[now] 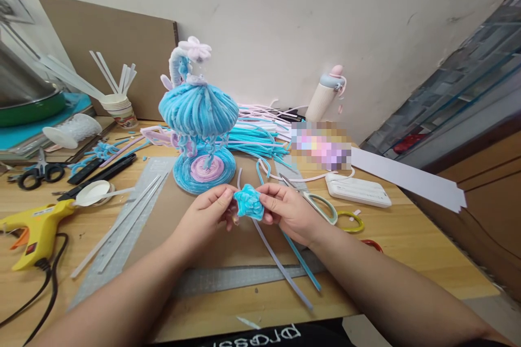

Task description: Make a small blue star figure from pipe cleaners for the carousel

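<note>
A small blue fuzzy star [249, 202], shaped from pipe cleaners, is pinched between my two hands above the brown board. My left hand [215, 205] grips its left side with thumb and fingers. On the opposite side, my right hand [291, 211] holds the right points. Just beyond stands a jellyfish-like pipe-cleaner lamp [198, 111] with a blue ribbed dome, curly strands and a round blue-and-pink base [183, 173]. Under my hands lie a pale lilac strip [280, 265] and a blue pipe cleaner [303, 263].
A yellow glue gun [44, 227], black-handled scissors [40, 171] and a wire spool [73, 130] lie left. Blue pipe cleaners [256, 141] are bundled behind. Pale-handled scissors [323, 206], a white power bank [358, 190] and a leaning bottle [324, 95] are right.
</note>
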The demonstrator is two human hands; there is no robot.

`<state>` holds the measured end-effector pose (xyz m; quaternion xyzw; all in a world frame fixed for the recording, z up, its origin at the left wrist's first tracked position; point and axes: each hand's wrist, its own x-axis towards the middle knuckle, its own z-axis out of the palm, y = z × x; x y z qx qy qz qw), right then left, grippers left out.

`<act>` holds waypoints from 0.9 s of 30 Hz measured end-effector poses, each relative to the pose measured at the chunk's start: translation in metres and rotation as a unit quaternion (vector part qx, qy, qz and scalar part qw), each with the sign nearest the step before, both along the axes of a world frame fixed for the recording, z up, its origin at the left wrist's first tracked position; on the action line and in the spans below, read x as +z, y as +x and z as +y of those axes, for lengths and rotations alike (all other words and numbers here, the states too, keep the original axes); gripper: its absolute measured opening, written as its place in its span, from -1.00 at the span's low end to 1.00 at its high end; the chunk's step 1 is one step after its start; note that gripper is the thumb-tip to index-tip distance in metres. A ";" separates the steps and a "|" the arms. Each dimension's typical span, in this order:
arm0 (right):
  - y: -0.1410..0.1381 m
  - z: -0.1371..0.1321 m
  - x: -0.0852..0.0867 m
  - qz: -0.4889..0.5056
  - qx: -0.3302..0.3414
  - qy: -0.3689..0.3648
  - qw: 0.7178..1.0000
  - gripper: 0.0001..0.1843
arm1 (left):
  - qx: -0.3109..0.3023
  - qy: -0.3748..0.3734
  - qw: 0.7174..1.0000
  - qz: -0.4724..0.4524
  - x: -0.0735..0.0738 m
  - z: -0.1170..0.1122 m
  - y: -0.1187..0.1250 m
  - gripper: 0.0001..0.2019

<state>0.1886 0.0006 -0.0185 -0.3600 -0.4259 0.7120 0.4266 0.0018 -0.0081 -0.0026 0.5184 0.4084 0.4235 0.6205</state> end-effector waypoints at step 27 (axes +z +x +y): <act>-0.007 -0.015 0.000 0.120 0.143 -0.096 0.978 -0.68 | -0.080 0.021 0.989 -0.125 -0.014 0.001 0.001 -0.83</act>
